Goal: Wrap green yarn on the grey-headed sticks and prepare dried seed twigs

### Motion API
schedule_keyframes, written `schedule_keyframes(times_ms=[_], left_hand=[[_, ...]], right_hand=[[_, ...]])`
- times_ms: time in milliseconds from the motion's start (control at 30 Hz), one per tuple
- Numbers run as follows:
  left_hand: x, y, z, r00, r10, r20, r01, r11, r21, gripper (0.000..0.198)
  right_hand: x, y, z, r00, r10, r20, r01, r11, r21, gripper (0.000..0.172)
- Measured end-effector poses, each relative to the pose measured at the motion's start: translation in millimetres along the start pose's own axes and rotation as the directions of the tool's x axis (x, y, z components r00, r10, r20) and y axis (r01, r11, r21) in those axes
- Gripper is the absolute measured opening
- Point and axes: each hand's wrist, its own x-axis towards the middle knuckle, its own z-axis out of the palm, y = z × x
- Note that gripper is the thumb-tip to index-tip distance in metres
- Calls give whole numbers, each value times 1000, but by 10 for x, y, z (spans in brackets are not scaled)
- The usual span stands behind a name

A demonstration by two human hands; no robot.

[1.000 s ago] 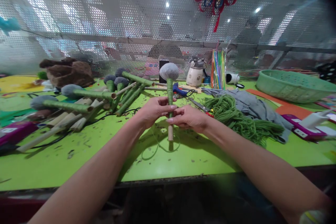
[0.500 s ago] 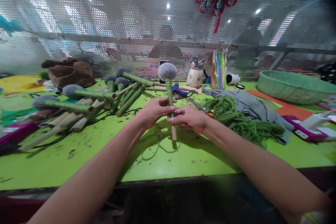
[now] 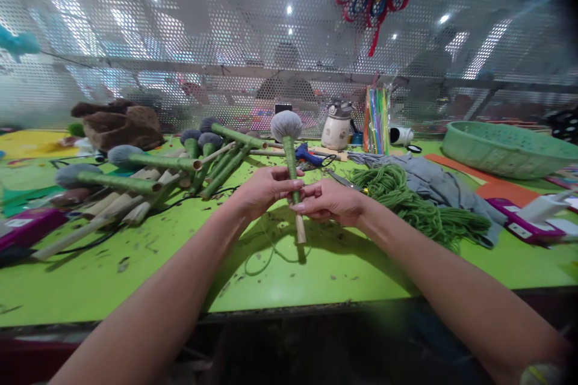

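Observation:
A mallet-like stick [image 3: 290, 153] with a round grey cloth head stands nearly upright before me, its shaft wound with green cord down to a bare wooden lower end. Around the shaft, my left hand [image 3: 267, 191] is closed, thumb and fingers pinching it. Just lower and to the right, my right hand [image 3: 329, 200] pinches the shaft near where the winding stops; whether it also grips the cord is hidden. A thin green cord [image 3: 259, 272] hangs in a loop over the table below the hands.
Several similar wrapped sticks [image 3: 117, 180] lie piled at left over bare wooden sticks [image 3: 111, 210]. At right are a green cord bundle [image 3: 406, 204], scissors [image 3: 342, 179], grey cloth [image 3: 428, 177] and a green basket [image 3: 506, 153]. Behind stand a blue glue gun [image 3: 309, 155] and a bottle [image 3: 336, 126].
The stick has tilted slightly, its head shifting a little left and its bare end a little right and down. My right hand has turned slightly; both hands keep their hold.

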Motion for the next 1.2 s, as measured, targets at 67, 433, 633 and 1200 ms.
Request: schedule_keyframes(times_ms=[67, 433, 633, 1200], left_hand=[[0, 0, 3, 1000, 6, -7, -6, 1000, 14, 35], [41, -83, 18, 999, 18, -41, -17, 1000, 23, 30], [20, -14, 20, 999, -12, -39, 9, 996, -88, 33], [45, -86, 23, 995, -17, -98, 13, 999, -44, 34]], right_hand=[[5, 0, 11, 999, 6, -34, -6, 1000, -11, 25], [23, 17, 123, 987, 48, -156, -61, 995, -76, 30], [-29, -35, 10, 999, -5, 44, 5, 1000, -4, 23], [14, -10, 79, 993, 27, -117, -46, 985, -168, 38]])
